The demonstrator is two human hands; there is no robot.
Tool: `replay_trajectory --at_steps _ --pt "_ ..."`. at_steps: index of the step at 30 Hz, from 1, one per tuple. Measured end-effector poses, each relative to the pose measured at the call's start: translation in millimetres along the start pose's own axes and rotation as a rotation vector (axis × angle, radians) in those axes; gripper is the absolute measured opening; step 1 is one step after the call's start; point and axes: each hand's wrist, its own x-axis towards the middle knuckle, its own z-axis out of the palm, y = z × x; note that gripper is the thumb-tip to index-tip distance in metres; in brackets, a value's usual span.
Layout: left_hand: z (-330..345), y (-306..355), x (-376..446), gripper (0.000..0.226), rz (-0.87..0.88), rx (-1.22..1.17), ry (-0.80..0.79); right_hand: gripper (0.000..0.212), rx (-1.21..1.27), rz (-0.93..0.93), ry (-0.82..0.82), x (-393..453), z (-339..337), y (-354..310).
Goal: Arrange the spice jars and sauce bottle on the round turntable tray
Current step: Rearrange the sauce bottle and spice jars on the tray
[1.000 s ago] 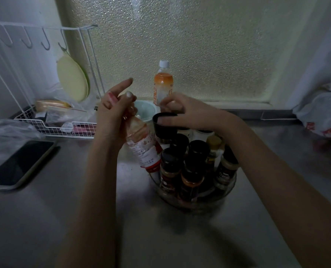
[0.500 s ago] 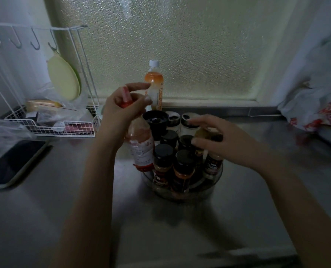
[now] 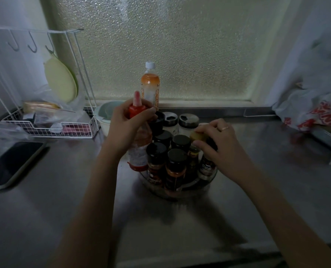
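Observation:
A clear round turntable tray sits on the steel counter, packed with several black-lidded spice jars. My left hand grips the neck of a red-capped sauce bottle, held upright at the tray's left edge. My right hand is closed around a jar on the tray's right side, fingers over its lid. Whether the bottle's base rests on the tray is unclear.
Two white shakers and a black-lidded jar stand behind the tray. An orange drink bottle is on the sill. A bowl, wire rack, phone lie left; plastic bags right.
My left hand has brought the sauce bottle upright and lower against the tray's left edge. My right hand moved from the back jars to the tray's right side and closed on a jar.

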Motion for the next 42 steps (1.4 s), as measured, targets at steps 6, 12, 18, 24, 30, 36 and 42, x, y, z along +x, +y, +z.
replay_trajectory --at_steps 6,12,18,24,30,36,42 --pt "0 -2 0 0.022 -0.001 -0.013 -0.007 0.037 0.043 -0.027 0.065 -6 -6 -3" --pt "2 -2 0 0.02 0.004 -0.004 0.006 0.024 0.131 -0.188 0.598 15 -51 -36" --pt "3 0 -1 0.022 -0.002 0.007 0.022 0.027 0.087 -0.194 0.32 76 -4 -51" --pt "4 1 -1 0.016 0.01 0.015 0.009 0.038 0.235 -0.104 -0.08 83 23 -49" --pt "4 3 -1 0.033 0.005 -0.006 0.022 0.026 0.327 -0.041 0.118 76 22 -43" --pt "5 8 -1 0.018 0.017 0.026 -0.077 0.029 0.395 -0.117 0.364 71 -10 -55" --pt "5 14 3 0.016 0.016 0.036 -0.256 0.036 0.484 -0.231 0.301 88 -8 -89"
